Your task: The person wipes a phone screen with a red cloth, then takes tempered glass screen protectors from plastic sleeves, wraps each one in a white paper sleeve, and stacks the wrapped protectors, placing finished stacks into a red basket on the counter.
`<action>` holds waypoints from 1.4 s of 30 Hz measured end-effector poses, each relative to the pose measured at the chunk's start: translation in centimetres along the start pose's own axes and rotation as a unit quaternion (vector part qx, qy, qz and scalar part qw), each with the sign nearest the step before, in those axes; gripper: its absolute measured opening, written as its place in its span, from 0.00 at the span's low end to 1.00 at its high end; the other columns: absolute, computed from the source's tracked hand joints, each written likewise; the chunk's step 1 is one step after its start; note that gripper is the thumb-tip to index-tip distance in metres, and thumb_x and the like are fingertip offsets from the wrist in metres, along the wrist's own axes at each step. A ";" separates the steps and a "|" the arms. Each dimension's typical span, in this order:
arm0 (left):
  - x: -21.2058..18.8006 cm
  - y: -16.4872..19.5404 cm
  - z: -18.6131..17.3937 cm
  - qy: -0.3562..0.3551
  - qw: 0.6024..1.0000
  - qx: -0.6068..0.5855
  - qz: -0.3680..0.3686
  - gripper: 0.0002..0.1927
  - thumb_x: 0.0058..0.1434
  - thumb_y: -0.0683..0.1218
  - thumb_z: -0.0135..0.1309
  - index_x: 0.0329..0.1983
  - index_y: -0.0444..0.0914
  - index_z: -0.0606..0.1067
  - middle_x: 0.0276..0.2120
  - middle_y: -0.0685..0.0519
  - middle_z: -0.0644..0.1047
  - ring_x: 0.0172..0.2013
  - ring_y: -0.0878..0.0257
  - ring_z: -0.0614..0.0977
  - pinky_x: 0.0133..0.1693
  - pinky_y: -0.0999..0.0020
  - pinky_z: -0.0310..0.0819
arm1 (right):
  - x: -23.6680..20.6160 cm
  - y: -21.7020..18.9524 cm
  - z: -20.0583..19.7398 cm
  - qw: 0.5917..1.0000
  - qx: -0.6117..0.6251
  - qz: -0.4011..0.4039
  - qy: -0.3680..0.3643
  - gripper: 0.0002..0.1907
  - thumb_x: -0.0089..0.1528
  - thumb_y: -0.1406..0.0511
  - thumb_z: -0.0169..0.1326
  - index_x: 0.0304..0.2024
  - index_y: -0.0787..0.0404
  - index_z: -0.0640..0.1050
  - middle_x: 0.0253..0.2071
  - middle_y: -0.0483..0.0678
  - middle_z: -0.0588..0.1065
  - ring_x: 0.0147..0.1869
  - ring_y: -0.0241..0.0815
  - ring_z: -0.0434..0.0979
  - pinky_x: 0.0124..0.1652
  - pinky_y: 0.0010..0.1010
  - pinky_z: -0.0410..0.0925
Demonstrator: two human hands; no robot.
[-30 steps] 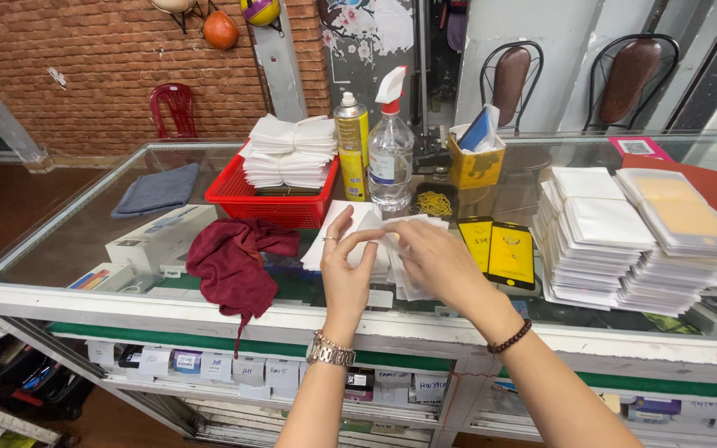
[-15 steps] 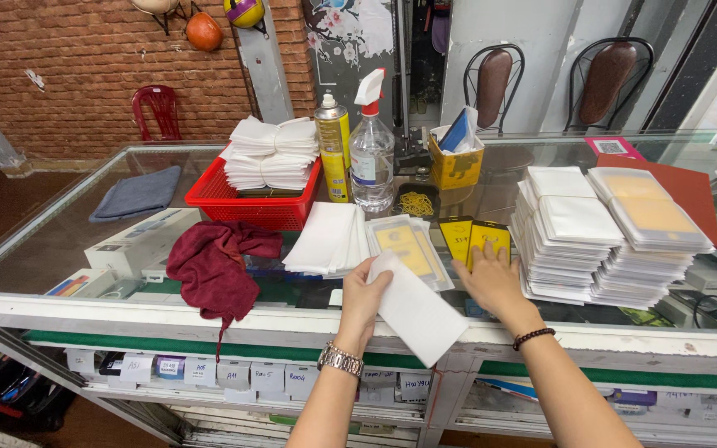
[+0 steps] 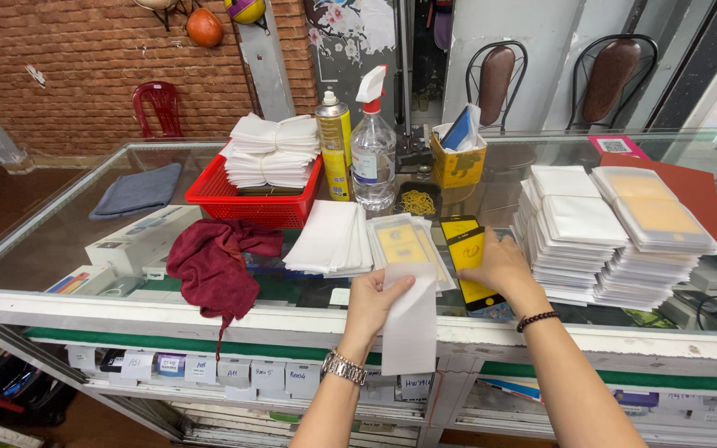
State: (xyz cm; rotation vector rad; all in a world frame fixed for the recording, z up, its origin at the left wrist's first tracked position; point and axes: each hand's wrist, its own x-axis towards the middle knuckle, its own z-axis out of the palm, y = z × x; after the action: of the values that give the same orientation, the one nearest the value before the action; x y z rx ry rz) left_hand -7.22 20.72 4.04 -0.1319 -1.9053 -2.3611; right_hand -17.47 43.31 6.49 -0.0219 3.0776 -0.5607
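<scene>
My left hand [image 3: 378, 299] pinches the top of a white sleeve [image 3: 410, 328], which hangs over the glass counter's front edge [image 3: 309, 319]. My right hand [image 3: 501, 264] rests flat on a yellow-and-black screen protector [image 3: 473, 270] lying on the counter. Just behind my left hand lies a clear packet with a yellow protector [image 3: 402, 243], next to a fanned stack of white sleeves [image 3: 330, 239].
A dark red cloth [image 3: 213, 264] droops over the front edge at left. Behind stand a red basket of folded white cloths [image 3: 263, 170], a yellow can [image 3: 336, 143], a spray bottle [image 3: 373, 149] and a yellow box [image 3: 456, 162]. Tall stacks of packets [image 3: 607, 232] fill the right.
Both hands came apart from the stack of sleeves. My left hand drew one white sleeve toward the front edge; my right hand moved right onto the yellow-and-black protector.
</scene>
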 end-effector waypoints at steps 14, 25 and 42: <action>-1.7 1.5 1.7 -0.052 0.994 0.087 0.048 0.12 0.57 0.43 0.66 0.39 0.29 0.82 0.31 0.51 0.84 0.30 0.73 0.82 0.32 0.77 0.76 | -6.3 -5.3 -3.3 0.592 0.779 -0.208 -0.022 0.23 0.66 0.70 0.52 0.63 0.55 0.66 0.58 0.45 0.75 0.60 0.38 0.76 0.54 0.37 0.71; -1.8 1.5 1.0 -0.043 0.998 0.052 0.018 0.14 0.63 0.46 0.62 0.43 0.29 0.83 0.31 0.51 0.84 0.28 0.72 0.82 0.30 0.77 0.76 | -5.8 -2.7 -3.1 0.682 0.710 -0.176 0.006 0.22 0.65 0.69 0.54 0.62 0.61 0.66 0.54 0.49 0.77 0.55 0.41 0.79 0.46 0.36 0.75; -0.3 2.7 0.9 0.008 0.994 -0.106 -0.011 0.15 0.64 0.45 0.60 0.47 0.27 0.80 0.33 0.48 0.84 0.29 0.67 0.84 0.30 0.73 0.78 | -6.7 -4.4 -1.2 0.862 0.365 -0.347 -0.058 0.20 0.67 0.66 0.57 0.62 0.62 0.74 0.56 0.52 0.76 0.58 0.42 0.75 0.52 0.31 0.70</action>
State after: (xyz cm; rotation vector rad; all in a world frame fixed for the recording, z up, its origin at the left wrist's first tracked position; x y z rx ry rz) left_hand -6.60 21.08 6.81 -0.1085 -1.6535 -2.5663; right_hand -10.70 39.76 9.27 -1.1154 2.4447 -1.6155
